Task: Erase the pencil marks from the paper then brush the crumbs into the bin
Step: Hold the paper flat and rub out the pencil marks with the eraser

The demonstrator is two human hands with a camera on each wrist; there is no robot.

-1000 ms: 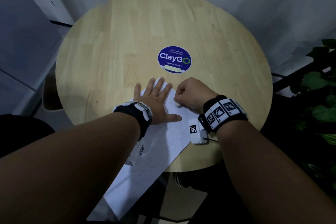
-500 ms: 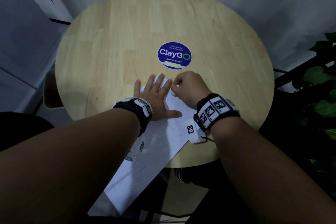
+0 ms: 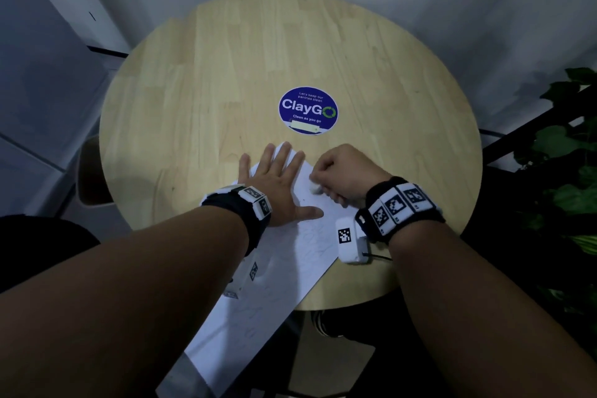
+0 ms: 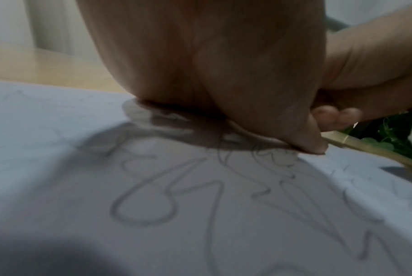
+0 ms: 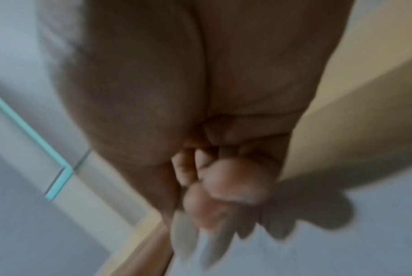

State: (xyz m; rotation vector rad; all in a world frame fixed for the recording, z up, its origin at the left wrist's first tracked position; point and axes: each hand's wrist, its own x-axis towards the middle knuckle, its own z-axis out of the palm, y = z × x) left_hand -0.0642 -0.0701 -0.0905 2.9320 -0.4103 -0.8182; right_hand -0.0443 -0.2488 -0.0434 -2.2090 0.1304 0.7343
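From my head view I cannot find a bin, and any crumbs are too small to make out. The near end of the paper [image 3: 290,275] runs off the tabletop [image 3: 200,100] edge and is partly covered by my left forearm. The right wrist view is blurred; I see only curled fingers there, not what they hold.

The tabletop is round, pale jointed wood with a blue circular ClayGo sticker [image 3: 308,110] near its middle. The paper is a thin white sheet lying at a slant, with grey looping pencil marks [image 4: 167,198] that read clearly in the left wrist view and only faintly from above. The eraser [image 3: 315,188] is a small whitish block.

My left hand [image 3: 277,187] lies flat on the paper's far end, fingers straight and spread, thumb out to the side, its grip loose and pressing the sheet down. My right hand [image 3: 342,176] is curled into a fist just beside it, its grip closed around the eraser, which touches the paper. A dark leafy plant [image 3: 562,171] stands off to the right.
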